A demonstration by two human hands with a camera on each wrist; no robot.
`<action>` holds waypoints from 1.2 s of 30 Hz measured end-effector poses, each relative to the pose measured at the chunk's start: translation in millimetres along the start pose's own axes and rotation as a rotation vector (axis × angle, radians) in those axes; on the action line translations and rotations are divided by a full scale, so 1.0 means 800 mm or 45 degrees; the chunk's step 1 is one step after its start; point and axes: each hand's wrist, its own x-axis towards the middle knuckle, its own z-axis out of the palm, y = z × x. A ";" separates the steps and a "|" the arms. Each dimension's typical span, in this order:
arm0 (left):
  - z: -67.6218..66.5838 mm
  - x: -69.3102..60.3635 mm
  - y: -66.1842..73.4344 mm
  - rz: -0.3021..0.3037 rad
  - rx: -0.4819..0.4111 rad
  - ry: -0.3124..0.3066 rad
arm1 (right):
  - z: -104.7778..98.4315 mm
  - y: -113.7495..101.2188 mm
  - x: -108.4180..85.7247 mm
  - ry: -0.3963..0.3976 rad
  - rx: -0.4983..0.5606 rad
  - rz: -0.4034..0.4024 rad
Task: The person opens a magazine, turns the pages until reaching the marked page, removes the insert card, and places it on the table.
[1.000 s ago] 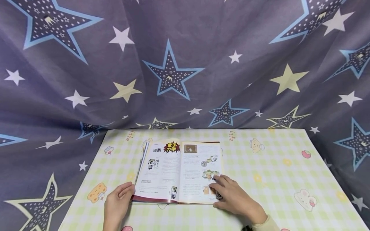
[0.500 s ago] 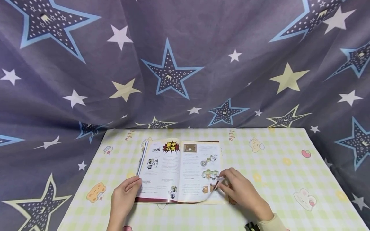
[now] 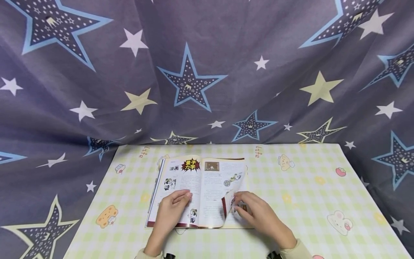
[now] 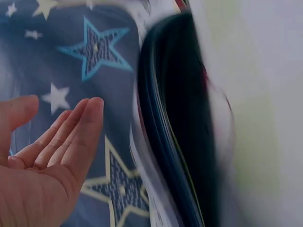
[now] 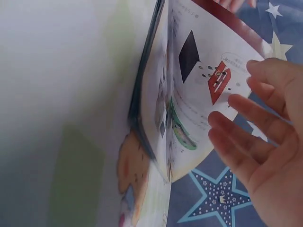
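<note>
An open book (image 3: 211, 212) lies on the table in the head view, with printed text and small cartoons on both pages. My left hand (image 3: 173, 210) is over the lower part of its left page; the left wrist view shows this hand (image 4: 52, 161) with nearly straight fingers and nothing in the palm. At the lower right page, my right hand (image 3: 258, 216) pinches the outer edge of a page (image 3: 228, 203), which curls up leftward. In the right wrist view, the raised page (image 5: 203, 85) stands beside the thumb and fingers of that hand (image 5: 265, 123).
The table (image 3: 300, 201) has a green-and-white checked cover with cartoon prints. Behind and beside it hangs a dark cloth (image 3: 233, 90) with star patterns. A dark band shows near each wrist at the front edge of the head view.
The left hand has moved right, from the book's left edge onto its left page. The right hand has taken the lower right page's edge and drawn it up and leftward.
</note>
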 end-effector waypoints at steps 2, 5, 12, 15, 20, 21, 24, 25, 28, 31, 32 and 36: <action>0.013 0.001 0.004 0.023 -0.063 -0.069 | 0.003 -0.003 0.002 -0.027 0.058 -0.015; 0.029 0.001 0.010 0.051 -0.122 -0.177 | 0.007 -0.007 0.005 -0.068 0.102 -0.044; 0.052 -0.001 0.017 0.046 -0.205 -0.326 | 0.012 -0.014 0.010 -0.113 0.128 -0.068; 0.057 -0.001 0.017 0.042 -0.196 -0.352 | 0.012 -0.016 0.010 -0.111 0.117 -0.078; 0.060 0.000 0.015 0.039 -0.147 -0.326 | 0.013 -0.018 0.009 -0.130 0.099 -0.073; 0.059 0.000 0.015 0.032 -0.145 -0.314 | 0.013 -0.018 0.009 -0.141 0.094 -0.069; 0.049 0.001 0.012 0.001 -0.131 -0.257 | 0.011 -0.017 0.008 -0.198 0.071 -0.051; 0.043 0.002 0.011 -0.012 -0.138 -0.231 | 0.011 -0.016 0.007 -0.230 0.059 -0.042; 0.019 0.001 0.005 -0.043 -0.130 -0.123 | 0.007 -0.010 0.003 -0.344 0.013 -0.007; -0.012 -0.004 -0.003 -0.084 -0.105 0.003 | 0.004 -0.004 -0.002 -0.486 -0.050 0.062; -0.022 -0.007 -0.005 -0.104 -0.076 0.050 | 0.003 -0.002 -0.004 -0.534 -0.073 0.092; -0.064 -0.020 -0.016 -0.209 0.090 0.201 | -0.001 0.003 -0.008 -0.664 -0.151 0.172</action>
